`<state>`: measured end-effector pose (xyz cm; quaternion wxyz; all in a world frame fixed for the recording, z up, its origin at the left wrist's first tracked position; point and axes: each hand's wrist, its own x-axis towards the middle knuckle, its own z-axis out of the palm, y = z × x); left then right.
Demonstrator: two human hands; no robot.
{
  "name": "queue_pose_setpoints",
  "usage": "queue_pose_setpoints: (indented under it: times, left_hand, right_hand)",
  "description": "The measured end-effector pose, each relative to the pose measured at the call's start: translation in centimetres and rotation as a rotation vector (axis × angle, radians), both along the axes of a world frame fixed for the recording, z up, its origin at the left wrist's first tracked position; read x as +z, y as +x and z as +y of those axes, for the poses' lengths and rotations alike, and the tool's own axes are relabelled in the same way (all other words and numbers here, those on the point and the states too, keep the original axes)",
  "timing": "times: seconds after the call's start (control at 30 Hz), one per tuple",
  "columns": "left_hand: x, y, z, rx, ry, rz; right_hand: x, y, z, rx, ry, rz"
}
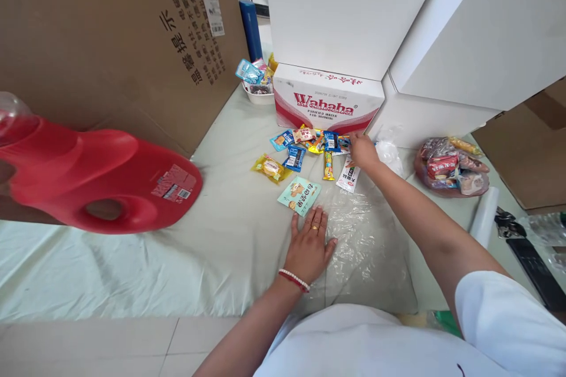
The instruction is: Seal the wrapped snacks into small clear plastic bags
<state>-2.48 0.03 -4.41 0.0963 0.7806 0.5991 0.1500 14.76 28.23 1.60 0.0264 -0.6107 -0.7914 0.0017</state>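
My left hand (308, 241) lies flat on the cloth, fingers spread, its fingertips at the lower edge of a mint-green snack packet (299, 195). A clear plastic bag (365, 241) is spread out beside it. Farther off, my right hand (363, 152) has its fingers closed at the edge of a small blue-and-white snack packet (344, 145); the fingertips are partly hidden. A white snack packet (348, 175) lies just below that hand. Around them are a yellow stick packet (328, 166), a blue packet (294, 158), a yellow cake packet (270, 168) and a red-and-cream packet (304, 134).
A Wahaha water carton (327, 100) stands behind the snacks. On the left are a red detergent jug (132, 177) and a large brown box (110, 29). A bag of snacks (446, 168) sits at right; a white basket (259, 97) holds more packets at the back.
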Motion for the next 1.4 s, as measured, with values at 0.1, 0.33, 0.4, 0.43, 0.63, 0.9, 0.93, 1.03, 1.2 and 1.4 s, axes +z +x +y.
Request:
queue_pose_setpoints:
  times: [0.1,0.33,0.4,0.43,0.63,0.9,0.93,1.03,1.2,1.4]
  left_hand:
    - [0.0,0.0,0.0,-0.008,-0.005,-0.013]
    - [0.1,-0.1,0.0,-0.008,-0.004,-0.035]
    - [0.2,-0.2,0.0,-0.012,-0.016,-0.062]
    - [0.2,-0.2,0.0,-0.014,-0.022,-0.074]
    - [0.6,-0.4,0.1,-0.023,-0.062,-0.107]
    - [0.5,-0.4,0.0,-0.020,-0.072,-0.099]
    - [0.4,-0.4,0.0,-0.020,-0.073,-0.099]
    - [0.3,-0.4,-0.1,-0.020,-0.072,-0.083]
    - [0.3,-0.4,-0.2,-0.011,-0.042,-0.085]
    - [0.4,-0.3,-0.1,-0.015,-0.016,-0.078]
  right_hand:
    - [2.5,1.3,-0.2,0.034,0.086,0.063]
    - [2.4,-0.1,-2.6,0.264,-0.308,-0.097]
    - [1.0,-0.9,-3.7,0.304,-0.303,-0.097]
    - [0.6,-1.0,-4.1,0.335,-0.310,-0.095]
    - [4.9,-1.3,-1.0,0.487,-0.220,-0.005]
    - [3.9,-17.8,8.2,0.884,-0.266,0.104]
    - [2.4,-20.0,8.9,0.868,-0.321,0.060]
    - [-1.2,-24.2,9.9,0.760,-0.412,-0.128]
    - [-0.3,-25.1,8.9,0.729,-0.349,-0.413]
    - [3.1,-23.1,4.8,0.812,-0.304,-0.423]
